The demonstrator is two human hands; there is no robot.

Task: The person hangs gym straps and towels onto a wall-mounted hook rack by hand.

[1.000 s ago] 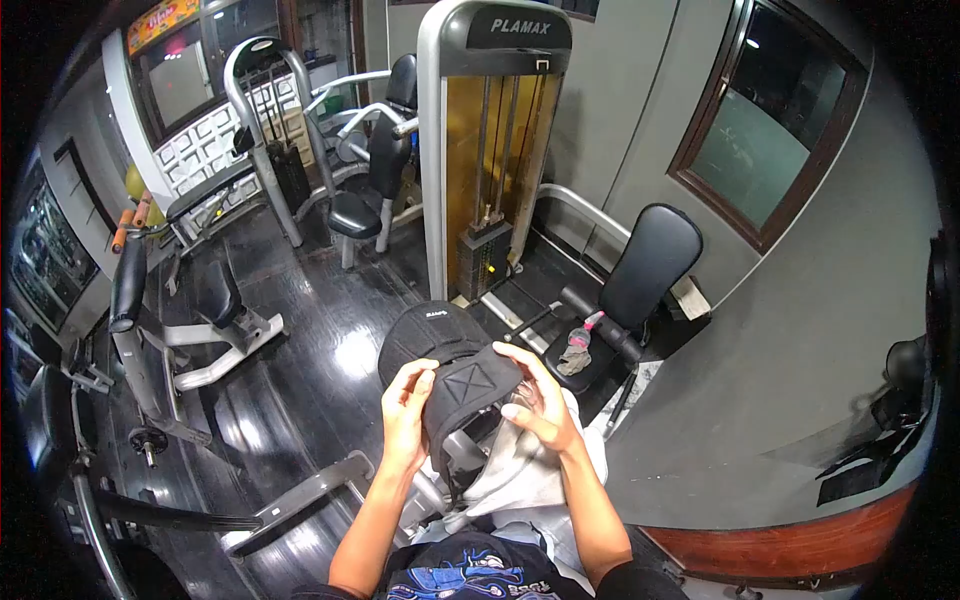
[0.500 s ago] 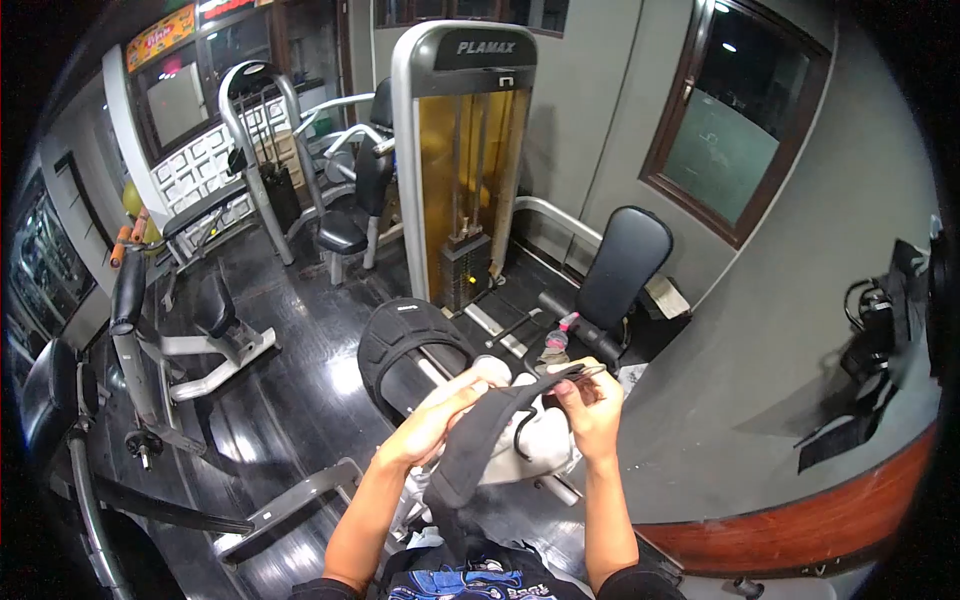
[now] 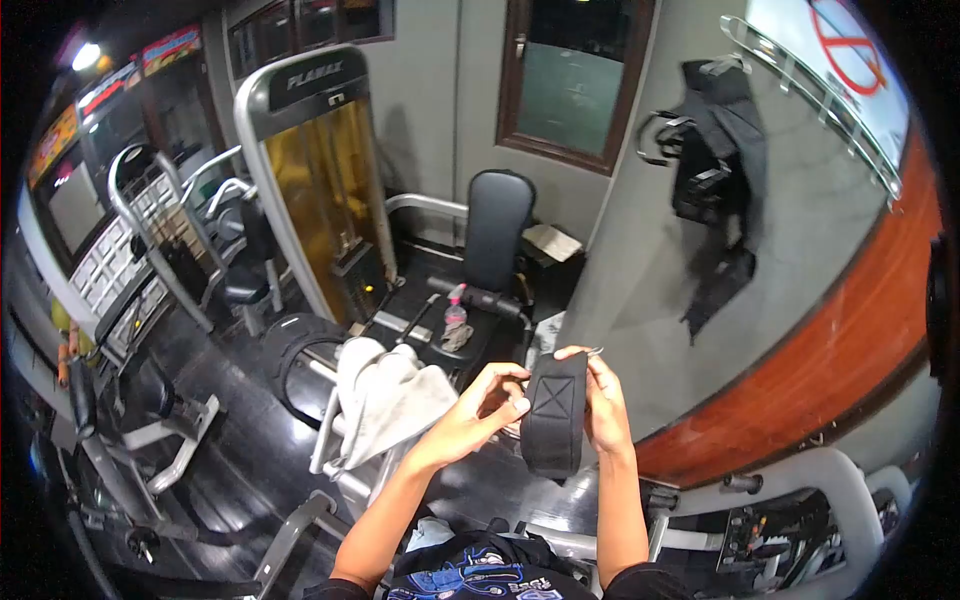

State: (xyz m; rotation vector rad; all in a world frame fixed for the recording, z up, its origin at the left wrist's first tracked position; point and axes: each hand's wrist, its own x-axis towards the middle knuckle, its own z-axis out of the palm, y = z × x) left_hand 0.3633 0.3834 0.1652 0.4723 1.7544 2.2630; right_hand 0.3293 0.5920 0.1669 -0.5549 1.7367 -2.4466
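A black padded strap (image 3: 554,415) with a stitched X hangs upright between my two hands, in front of my chest. My right hand (image 3: 607,405) grips its right edge, the fingers reaching over the top where a small metal ring (image 3: 596,351) shows. On the other side, my left hand (image 3: 470,415) has its fingers and thumb curled in at the strap's left edge; the exact contact is partly hidden. A pale towel (image 3: 395,400) lies over a machine to the left of my left hand.
Ahead, a weight-stack machine (image 3: 315,180) stands beside a black seat back (image 3: 498,230). A pink-capped bottle (image 3: 456,310) sits near it. Black gear (image 3: 715,150) hangs from a wall rack (image 3: 815,105) at right. Grey machine frames (image 3: 790,490) stand at lower right.
My view has turned to the right. The strap has moved from slanting over the pale towel to hanging upright at its right, with its stitched X facing me.
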